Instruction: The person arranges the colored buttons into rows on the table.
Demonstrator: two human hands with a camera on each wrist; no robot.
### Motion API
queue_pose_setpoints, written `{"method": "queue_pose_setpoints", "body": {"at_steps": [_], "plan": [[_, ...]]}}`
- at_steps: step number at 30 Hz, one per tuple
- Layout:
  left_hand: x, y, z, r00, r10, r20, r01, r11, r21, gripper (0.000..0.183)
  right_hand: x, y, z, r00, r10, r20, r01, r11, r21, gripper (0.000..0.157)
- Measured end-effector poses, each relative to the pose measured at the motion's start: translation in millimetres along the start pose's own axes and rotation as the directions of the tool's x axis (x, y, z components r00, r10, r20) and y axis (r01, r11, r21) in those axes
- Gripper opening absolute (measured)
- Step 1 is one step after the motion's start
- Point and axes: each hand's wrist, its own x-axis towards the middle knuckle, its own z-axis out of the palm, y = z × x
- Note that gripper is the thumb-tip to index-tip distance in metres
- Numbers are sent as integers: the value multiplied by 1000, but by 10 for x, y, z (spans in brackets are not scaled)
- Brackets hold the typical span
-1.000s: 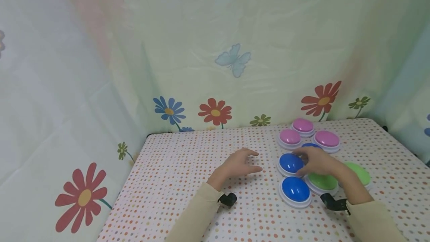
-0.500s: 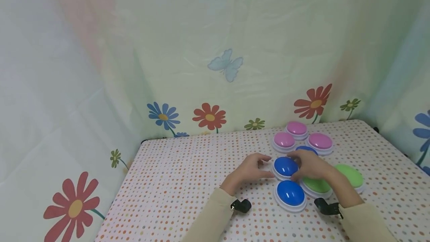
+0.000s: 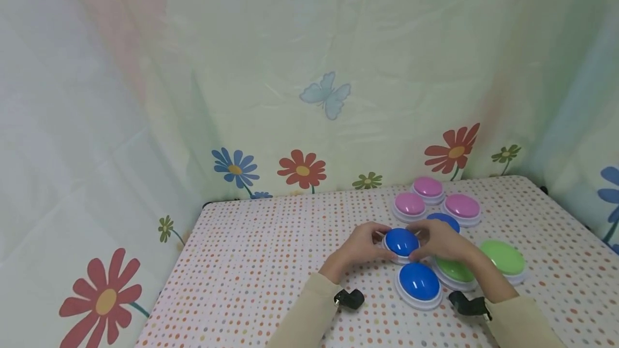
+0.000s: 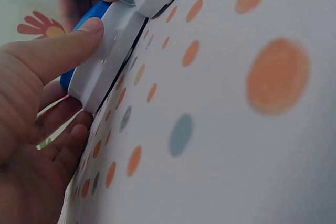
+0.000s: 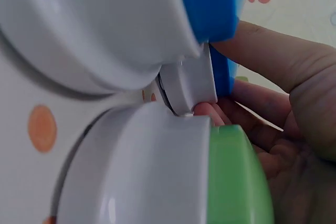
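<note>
A round blue push button (image 3: 402,241) on a white base sits between my two hands. My left hand (image 3: 364,245) holds its left side; in the left wrist view the thumb presses the white base (image 4: 107,51) and the other fingers lie round the far side. My right hand (image 3: 441,238) grips the right side, its thumb in front and fingers behind, as the right wrist view shows. Just nearer stands a second blue button (image 3: 419,281). Behind the right hand a third blue button (image 3: 444,221) is partly hidden. A green button (image 3: 454,269) lies partly under the right wrist.
Behind the blue buttons stand three pink buttons (image 3: 410,204). Another green button (image 3: 503,258) is at the right. A dotted cloth (image 3: 271,262) covers the table, and a flowered curtain (image 3: 387,95) hangs along its back and left.
My left hand has moved right until it meets the middle blue button. Held by both hands, that button has shifted a little left, away from the green one.
</note>
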Motion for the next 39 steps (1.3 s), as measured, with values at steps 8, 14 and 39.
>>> {"method": "queue_pose_setpoints", "body": {"at_steps": [8, 14, 39], "plan": [[23, -29, 20, 1000, -7, -26, 6, 999, -39, 56, 13, -10, 10, 999, -19, -28, 19, 1000, -4, 73], [37, -23, -44, 999, -7, -48, 5, 999, -35, 55, 96, -45, -22, 1000, -28, -10, 28, 1000, 9, 72], [1, -65, -666, 992, -56, -111, 52, 998, -46, 57, 680, -507, -51, 996, -85, 12, 85, 995, 44, 64]]}}
